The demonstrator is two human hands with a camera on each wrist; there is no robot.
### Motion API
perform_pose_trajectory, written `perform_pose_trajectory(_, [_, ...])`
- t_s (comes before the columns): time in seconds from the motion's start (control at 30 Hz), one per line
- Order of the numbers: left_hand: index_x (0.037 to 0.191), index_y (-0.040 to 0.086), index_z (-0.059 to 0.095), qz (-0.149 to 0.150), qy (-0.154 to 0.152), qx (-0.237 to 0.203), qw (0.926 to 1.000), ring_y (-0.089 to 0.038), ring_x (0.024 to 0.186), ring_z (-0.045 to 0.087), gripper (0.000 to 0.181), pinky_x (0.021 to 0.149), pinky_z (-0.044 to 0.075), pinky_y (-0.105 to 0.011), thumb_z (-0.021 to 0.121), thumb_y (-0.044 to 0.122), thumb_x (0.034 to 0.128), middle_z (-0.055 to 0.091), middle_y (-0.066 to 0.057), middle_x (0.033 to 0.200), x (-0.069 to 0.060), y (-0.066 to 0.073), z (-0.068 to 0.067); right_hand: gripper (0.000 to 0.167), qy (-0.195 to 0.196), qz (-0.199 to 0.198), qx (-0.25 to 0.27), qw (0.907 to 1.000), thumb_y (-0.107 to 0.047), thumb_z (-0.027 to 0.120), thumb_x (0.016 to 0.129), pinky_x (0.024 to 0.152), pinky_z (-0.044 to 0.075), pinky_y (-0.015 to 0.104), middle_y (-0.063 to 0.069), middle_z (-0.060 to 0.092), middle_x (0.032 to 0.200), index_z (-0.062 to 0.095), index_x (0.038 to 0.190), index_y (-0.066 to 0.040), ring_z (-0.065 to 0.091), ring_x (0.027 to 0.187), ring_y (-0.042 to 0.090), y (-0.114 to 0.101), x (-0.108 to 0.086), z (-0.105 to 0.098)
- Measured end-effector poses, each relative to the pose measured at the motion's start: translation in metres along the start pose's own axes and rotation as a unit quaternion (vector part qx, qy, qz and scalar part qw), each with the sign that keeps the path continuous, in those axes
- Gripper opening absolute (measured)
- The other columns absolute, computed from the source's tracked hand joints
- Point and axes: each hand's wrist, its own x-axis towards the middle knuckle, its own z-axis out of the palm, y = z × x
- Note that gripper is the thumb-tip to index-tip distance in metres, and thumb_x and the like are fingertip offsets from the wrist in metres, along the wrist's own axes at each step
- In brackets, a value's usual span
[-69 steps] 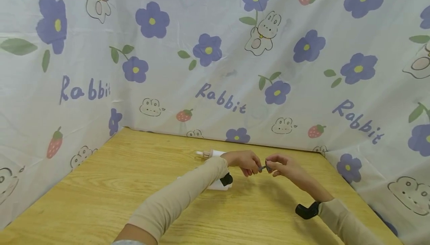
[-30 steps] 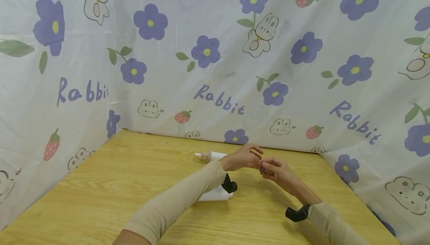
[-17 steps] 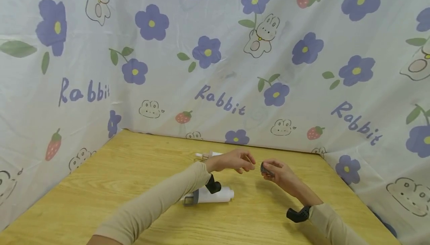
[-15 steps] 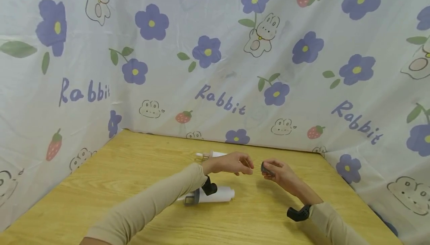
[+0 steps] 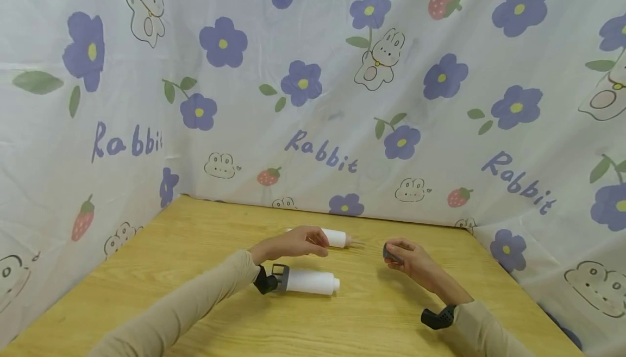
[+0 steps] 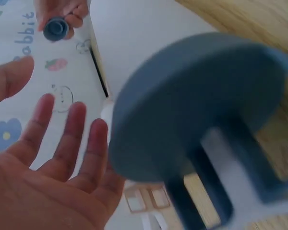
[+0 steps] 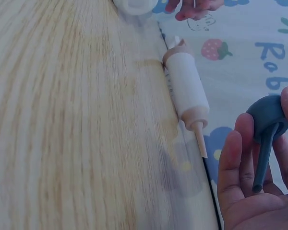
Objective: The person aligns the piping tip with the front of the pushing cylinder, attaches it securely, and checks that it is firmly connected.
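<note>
My right hand [image 5: 415, 267] pinches a blue-grey nozzle cap [image 7: 269, 112] with a thin tube, held above the table at the right. The tube points back toward the palm in the right wrist view. My left hand [image 5: 297, 242] hovers farther left, fingers loosely spread and holding nothing. Below it lies a white syringe-like barrel [image 5: 312, 282] with a grey flanged end [image 6: 192, 105], its plunger end partly behind the wrist camera. Behind the left hand lies a second white barrel [image 7: 187, 84] with beige ends and a slim beige nozzle [image 7: 199, 139].
The wooden table [image 5: 371, 319] runs back to a white cloth [image 5: 332, 101] printed with flowers and rabbits. A black camera mount sits on each wrist, the left one [image 5: 265, 281] close to the nearer barrel.
Both hands were together at the nozzle cap; the left hand has let go and drawn away to the left, uncovering both barrels. My right hand keeps the cap in nearly the same place.
</note>
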Motion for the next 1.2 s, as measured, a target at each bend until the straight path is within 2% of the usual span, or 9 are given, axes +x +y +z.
perform_pose_trajectory(0.2, [0.124,0.008,0.060,-0.051,-0.025,0.052,0.9970,-0.024,0.116,0.060,0.038,0.100,0.047,-0.049,0.069,0.031,0.0948,0.066,-0.008,0.120,-0.016,-0.010,-0.011,0.016,-0.002,0.002,-0.006,1.0000,-0.015,0.045,0.107,0.091,0.056,0.029,-0.005,0.067,0.100,0.057,0.118,-0.014,0.067,0.092,0.008,0.000,0.000,0.001])
perform_pose_trajectory(0.4, [0.125,0.009,0.062,-0.051,-0.009,0.042,0.9977,-0.027,0.123,0.057,0.040,0.101,0.047,-0.047,0.071,0.031,0.0930,0.064,-0.006,0.126,-0.036,-0.036,-0.016,0.015,-0.004,0.020,-0.012,0.9997,-0.017,0.047,0.107,0.093,0.055,0.031,-0.005,0.067,0.100,0.057,0.118,-0.015,0.066,0.093,0.008,0.000,-0.002,0.005])
perform_pose_trajectory(0.53, [0.122,0.012,0.063,-0.053,0.005,0.034,0.9980,-0.027,0.123,0.056,0.039,0.101,0.046,-0.046,0.075,0.030,0.0897,0.063,-0.005,0.126,-0.043,-0.045,-0.018,0.014,0.003,0.024,-0.010,0.9997,-0.016,0.047,0.107,0.091,0.056,0.030,-0.006,0.068,0.098,0.059,0.115,-0.017,0.067,0.092,0.008,0.001,-0.002,0.006])
perform_pose_trajectory(0.8, [0.121,0.014,0.065,-0.065,-0.015,0.025,0.9975,-0.018,0.101,0.060,0.041,0.085,0.049,-0.033,0.080,0.026,0.0847,0.066,-0.005,0.115,-0.042,-0.048,-0.018,0.017,-0.006,0.018,-0.017,0.9997,-0.014,0.048,0.106,0.093,0.055,0.031,-0.005,0.065,0.103,0.060,0.117,-0.018,0.067,0.095,0.010,0.008,0.002,0.007])
perform_pose_trajectory(0.97, [0.120,0.012,0.066,-0.053,-0.018,0.025,0.9981,-0.017,0.100,0.060,0.040,0.085,0.049,-0.032,0.079,0.024,0.0843,0.066,-0.006,0.113,-0.038,-0.046,-0.021,0.015,0.003,0.021,-0.022,0.9995,-0.017,0.052,0.105,0.091,0.056,0.030,-0.005,0.066,0.103,0.061,0.116,-0.019,0.068,0.094,0.010,0.012,0.005,0.010])
perform_pose_trajectory(1.1, [0.120,0.011,0.065,-0.050,-0.022,0.023,0.9982,-0.017,0.100,0.059,0.041,0.086,0.049,-0.031,0.078,0.024,0.0845,0.066,-0.007,0.114,-0.030,-0.039,-0.023,0.014,0.009,0.041,-0.016,0.9990,-0.017,0.053,0.105,0.087,0.057,0.029,-0.005,0.066,0.101,0.062,0.113,-0.021,0.068,0.093,0.010,0.015,0.006,0.015])
perform_pose_trajectory(1.2, [0.121,0.009,0.064,-0.036,-0.024,0.019,0.9989,-0.015,0.101,0.060,0.041,0.086,0.050,-0.029,0.077,0.023,0.0852,0.066,-0.007,0.116,-0.023,-0.029,-0.025,0.013,0.009,0.050,-0.022,0.9985,-0.019,0.053,0.104,0.086,0.056,0.029,-0.004,0.066,0.101,0.061,0.115,-0.020,0.067,0.092,0.010,0.015,0.009,0.019])
